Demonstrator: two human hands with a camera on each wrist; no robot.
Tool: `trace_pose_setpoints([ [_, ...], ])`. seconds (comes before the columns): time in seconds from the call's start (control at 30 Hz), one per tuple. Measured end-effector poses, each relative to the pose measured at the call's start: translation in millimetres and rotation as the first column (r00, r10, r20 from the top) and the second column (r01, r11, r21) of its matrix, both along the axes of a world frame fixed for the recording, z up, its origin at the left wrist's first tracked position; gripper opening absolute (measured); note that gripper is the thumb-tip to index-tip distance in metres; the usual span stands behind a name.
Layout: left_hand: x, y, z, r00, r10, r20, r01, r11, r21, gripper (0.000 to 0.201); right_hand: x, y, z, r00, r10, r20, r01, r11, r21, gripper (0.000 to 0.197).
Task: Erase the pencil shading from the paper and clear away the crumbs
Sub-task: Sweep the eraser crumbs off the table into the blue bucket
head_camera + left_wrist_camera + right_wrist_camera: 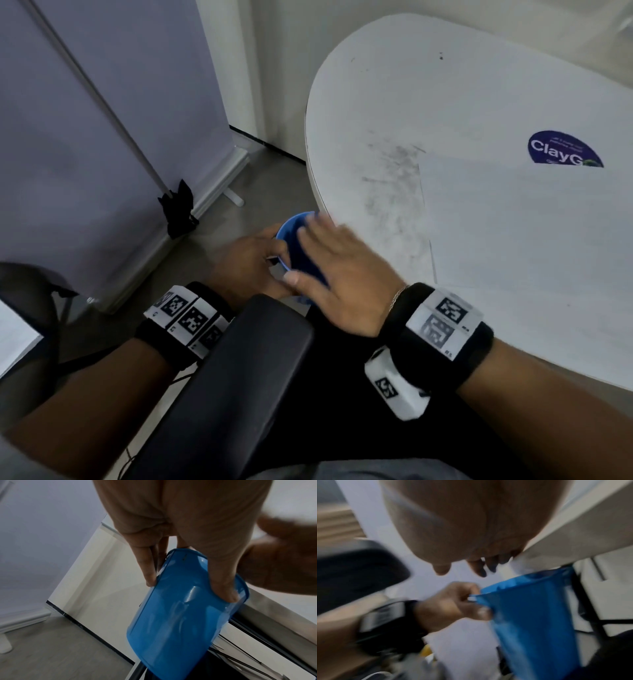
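Note:
My left hand (255,262) grips the rim of a blue plastic cup (294,236) and holds it just below the left edge of the white table (445,102). In the left wrist view the cup (180,608) hangs from my thumb and fingers (149,568). My right hand (335,270) is flat and blurred, fingers straight, over the cup's mouth at the table edge. In the right wrist view the cup (536,615) sits under my right fingertips (479,569). A white paper sheet (513,222) lies on the table, with grey pencil smudges (394,185) on the tabletop beside it.
A dark chair armrest (239,370) lies between my forearms. A grey partition panel (85,137) stands at the left with a black cloth (180,209) at its foot. A blue ClayGo sticker (561,149) is on the table at the right. Grey floor (267,185) shows below.

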State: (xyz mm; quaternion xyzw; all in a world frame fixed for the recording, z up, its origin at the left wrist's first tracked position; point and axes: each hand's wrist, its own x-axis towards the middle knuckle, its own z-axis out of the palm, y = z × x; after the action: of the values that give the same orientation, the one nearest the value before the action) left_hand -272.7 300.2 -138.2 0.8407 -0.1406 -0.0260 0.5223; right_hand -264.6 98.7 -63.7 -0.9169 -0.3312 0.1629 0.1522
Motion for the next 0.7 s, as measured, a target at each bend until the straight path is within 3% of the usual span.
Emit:
trace_pose_setpoints([
  [0.07,1,1,5,0.998,-0.066,-0.014,0.065,0.998,-0.022,0.044,-10,3,7,0.994,0.075,-0.085,-0.066,0.992,0.107,0.069],
  [0.13,1,0,1,1.0,-0.009,0.019,0.008,1.0,0.026,0.035,0,-4,9,0.999,-0.028,-0.022,0.031,0.99,0.136,0.068],
  [0.23,0,1,-6,0.998,0.064,0.026,-0.066,0.996,0.061,0.044,22,-15,1,0.961,-0.274,0.032,0.276,0.956,-0.102,0.073],
  [0.3,-1,1,-6,0.997,0.062,0.036,-0.064,0.997,0.04,0.041,19,-9,-7,0.963,-0.267,0.03,0.268,0.944,-0.195,0.085],
  [0.37,0,2,1,0.999,0.015,0.041,-0.015,1.0,0.003,0.03,3,5,-8,0.993,-0.114,-0.005,0.113,0.989,-0.09,0.09],
  [0.47,-3,7,10,0.997,-0.048,0.054,0.046,0.998,0.031,0.026,-10,17,2,0.981,-0.021,-0.194,0.059,0.979,0.193,0.054],
  [0.57,-10,22,17,0.998,0.024,0.06,-0.031,0.992,0.118,0.031,4,19,6,0.987,-0.142,-0.073,0.159,0.895,0.416,0.037],
  [0.67,-18,39,25,0.992,0.011,0.129,-0.039,0.974,0.223,0.033,15,28,14,0.966,-0.251,-0.068,0.251,0.834,0.491,0.019],
  [0.7,-21,45,28,0.991,0.008,0.134,-0.038,0.974,0.225,0.031,18,34,19,0.967,-0.253,-0.035,0.237,0.843,0.483,0.028],
])
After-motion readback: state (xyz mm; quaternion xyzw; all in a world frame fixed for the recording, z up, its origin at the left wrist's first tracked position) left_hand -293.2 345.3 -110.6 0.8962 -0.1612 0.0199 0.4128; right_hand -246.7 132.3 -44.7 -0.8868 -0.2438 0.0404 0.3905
